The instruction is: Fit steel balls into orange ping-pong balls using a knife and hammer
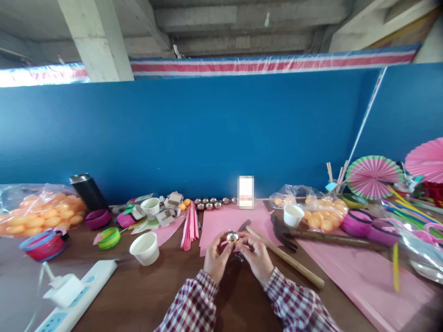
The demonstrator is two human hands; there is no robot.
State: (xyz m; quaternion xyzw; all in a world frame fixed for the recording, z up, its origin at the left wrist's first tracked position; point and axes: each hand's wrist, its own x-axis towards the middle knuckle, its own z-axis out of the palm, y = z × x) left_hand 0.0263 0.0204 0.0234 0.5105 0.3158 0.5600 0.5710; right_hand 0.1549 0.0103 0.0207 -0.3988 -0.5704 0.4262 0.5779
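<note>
Between my two hands is a small shiny silver ball (pixel 232 236), with a bit of orange showing at its lower edge. My left hand (pixel 218 256) pinches it from the left and my right hand (pixel 255 256) from the right, fingertips of both on it. Just below, a small dark shiny object (pixel 239 257) lies on the table, partly hidden by my hands; its kind is unclear. A hammer with a wooden handle (pixel 294 262) lies beside my right hand. Pink paper sheets (pixel 221 226) are spread behind my hands, with several silver balls (pixel 209 203) lined up beyond them.
White paper cups (pixel 144 249) stand left and right. Bags of orange balls (pixel 44 213) lie at both sides. A white power strip (pixel 93 281) is at front left. A second wooden-handled tool (pixel 332 237) and pink paper (pixel 363 272) lie at right. A blue partition (pixel 207 133) closes the back.
</note>
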